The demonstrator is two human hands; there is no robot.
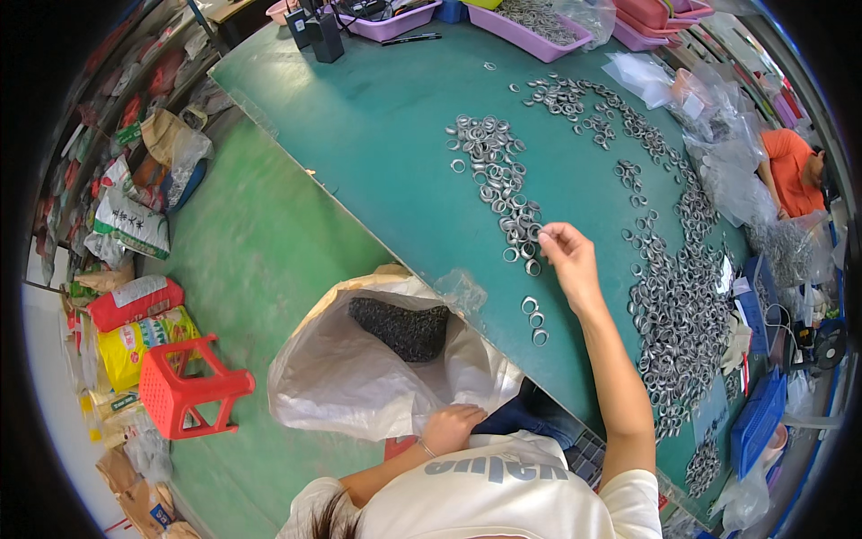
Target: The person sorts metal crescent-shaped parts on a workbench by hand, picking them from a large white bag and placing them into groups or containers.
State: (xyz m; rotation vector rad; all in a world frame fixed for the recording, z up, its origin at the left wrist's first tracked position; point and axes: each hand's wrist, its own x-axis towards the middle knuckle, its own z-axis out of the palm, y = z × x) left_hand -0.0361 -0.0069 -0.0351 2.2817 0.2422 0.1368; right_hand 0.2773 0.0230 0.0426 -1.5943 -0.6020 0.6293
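My right hand [568,260] reaches over the green table with thumb and fingers pinched together. At its fingertips is a grey metal ring, at the edge of a long cluster of rings [499,171]. A short row of loose rings [535,321] lies nearer me, below that hand. My left hand [451,428] is closed on the near rim of a large white woven sack [332,395], its fingertips partly hidden. The sack gapes beside the table edge, with a dark mass of small pieces [402,329] inside.
A big heap of rings [682,332] spreads along the table's right side. Purple trays [530,31] stand at the far edge. A red stool [184,386] and filled bags [135,301] are on the left. A person in orange [792,171] is at the right.
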